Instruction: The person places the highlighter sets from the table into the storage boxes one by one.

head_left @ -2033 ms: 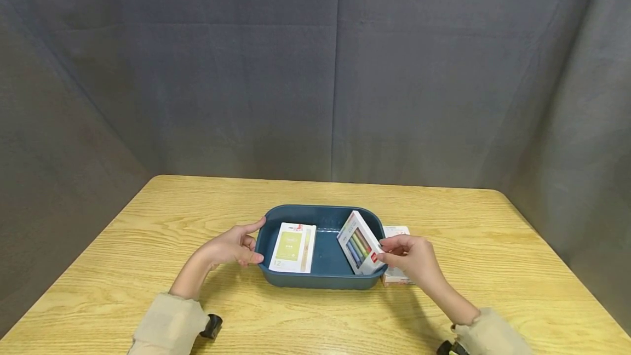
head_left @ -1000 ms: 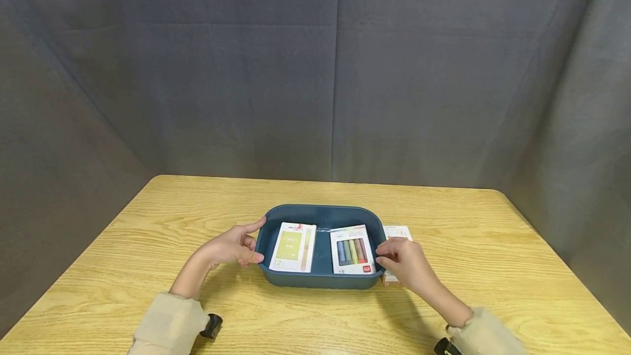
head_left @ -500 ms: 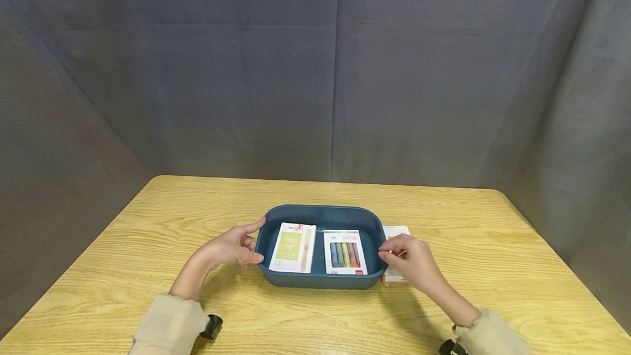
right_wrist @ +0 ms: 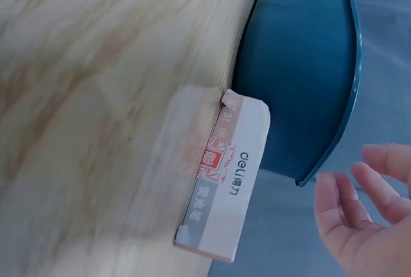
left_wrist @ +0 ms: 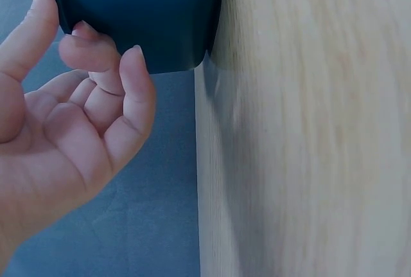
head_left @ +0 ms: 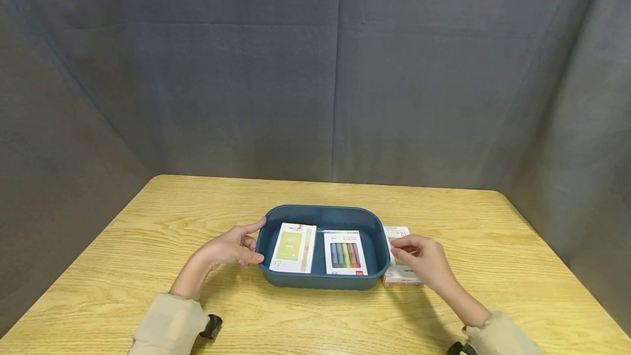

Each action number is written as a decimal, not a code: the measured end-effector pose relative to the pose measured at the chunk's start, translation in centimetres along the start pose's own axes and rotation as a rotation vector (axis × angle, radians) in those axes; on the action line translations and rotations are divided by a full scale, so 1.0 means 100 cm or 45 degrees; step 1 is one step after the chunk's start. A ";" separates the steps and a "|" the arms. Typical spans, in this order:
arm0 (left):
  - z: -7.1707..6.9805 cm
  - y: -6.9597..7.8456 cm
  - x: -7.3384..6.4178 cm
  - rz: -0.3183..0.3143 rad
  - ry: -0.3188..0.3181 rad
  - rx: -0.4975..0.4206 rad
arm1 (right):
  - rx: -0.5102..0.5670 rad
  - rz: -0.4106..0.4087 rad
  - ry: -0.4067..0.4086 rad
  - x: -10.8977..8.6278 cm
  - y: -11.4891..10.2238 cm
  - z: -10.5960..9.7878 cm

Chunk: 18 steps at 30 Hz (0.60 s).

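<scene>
While my left fingers grip one end of the tub, my right fingers hang loosely curved, holding nothing, with the box below them, beside the tub. Probably light, stiff, slightly slick, it's best taken by its 2 free ends.

Dark grey curtain fills upper frame, vertical seam near centre; yellowish wood-grain table, rounded far corners, spans lower frame.
</scene>
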State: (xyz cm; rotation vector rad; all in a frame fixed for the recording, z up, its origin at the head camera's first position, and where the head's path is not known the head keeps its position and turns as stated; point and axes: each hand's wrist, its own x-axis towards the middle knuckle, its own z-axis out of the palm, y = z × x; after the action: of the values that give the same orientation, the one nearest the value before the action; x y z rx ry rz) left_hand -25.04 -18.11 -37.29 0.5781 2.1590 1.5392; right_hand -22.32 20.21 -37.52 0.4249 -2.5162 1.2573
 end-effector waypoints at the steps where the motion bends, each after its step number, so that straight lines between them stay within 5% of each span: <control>1: 0.000 0.000 0.000 -0.001 0.000 0.001 | 0.000 0.002 0.003 0.000 0.001 -0.001; 18: 0.000 0.000 -0.001 0.000 0.000 0.003 | 0.041 0.053 -0.023 -0.003 0.015 -0.010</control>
State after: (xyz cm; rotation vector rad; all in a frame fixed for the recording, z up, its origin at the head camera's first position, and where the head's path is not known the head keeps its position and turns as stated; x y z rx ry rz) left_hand -24.99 -18.19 -37.31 0.5789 2.1608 1.5367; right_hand -22.47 21.91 -38.11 0.3947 -2.5351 1.3166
